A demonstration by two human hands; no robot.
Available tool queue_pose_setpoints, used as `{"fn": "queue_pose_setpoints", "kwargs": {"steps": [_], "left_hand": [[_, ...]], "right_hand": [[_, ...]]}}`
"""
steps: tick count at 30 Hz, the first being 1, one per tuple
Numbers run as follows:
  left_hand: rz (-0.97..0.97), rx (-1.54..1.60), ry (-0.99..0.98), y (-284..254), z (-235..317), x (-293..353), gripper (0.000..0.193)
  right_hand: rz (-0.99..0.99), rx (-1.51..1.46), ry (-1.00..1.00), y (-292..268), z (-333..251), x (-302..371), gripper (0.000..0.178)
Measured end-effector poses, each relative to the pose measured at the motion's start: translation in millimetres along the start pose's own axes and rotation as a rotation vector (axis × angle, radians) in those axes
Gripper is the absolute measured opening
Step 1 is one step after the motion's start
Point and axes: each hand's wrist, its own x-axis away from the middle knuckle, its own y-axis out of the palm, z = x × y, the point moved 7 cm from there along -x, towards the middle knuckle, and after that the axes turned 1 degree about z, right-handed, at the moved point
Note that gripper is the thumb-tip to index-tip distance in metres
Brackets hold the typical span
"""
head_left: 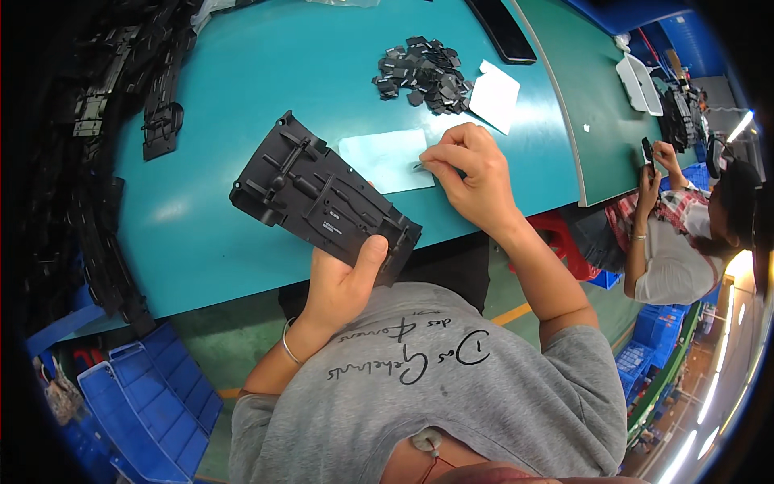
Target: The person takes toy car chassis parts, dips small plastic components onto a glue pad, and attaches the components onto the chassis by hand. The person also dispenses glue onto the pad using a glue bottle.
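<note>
A black moulded plastic panel (322, 198) with raised ribs is tilted up over the table's front edge. My left hand (343, 282) grips its lower right end, the thumb lying on the ribbed face. To the right, my right hand (476, 173) is closed in a pinch above the edge of a pale, light-blue sheet (375, 157). A tiny greyish thing shows at those fingertips, too small to name. Beyond this hand lies a heap of small black flat pieces (423, 73), with a white card (493, 98) against its right side.
On the teal table (242, 73), more black panels (165, 113) are stacked along the left. A dark phone-like slab (501, 31) lies at the back right. Blue crates (149, 395) stand at lower left. A co-worker (673, 242) sits at the right, handling a dark part.
</note>
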Motion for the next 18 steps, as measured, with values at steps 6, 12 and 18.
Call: {"fn": "queue_pose_setpoints", "kwargs": {"steps": [6, 12, 18], "left_hand": [[-0.010, 0.006, 0.016, 3.2, 1.8, -3.2, 0.046], [0.103, 0.164, -0.071, -1.2, -5.1, 5.6, 0.042], [0.101, 0.067, -0.003, -1.1, -1.2, 2.2, 0.043]], "right_hand": [[0.047, 0.031, 0.004, -11.2, 3.3, -2.0, 0.007], [0.004, -1.308, 0.803, 0.9, 44.4, 18.2, 0.008], [0.006, -1.730, 0.909, 6.0, 39.2, 30.5, 0.008]]}}
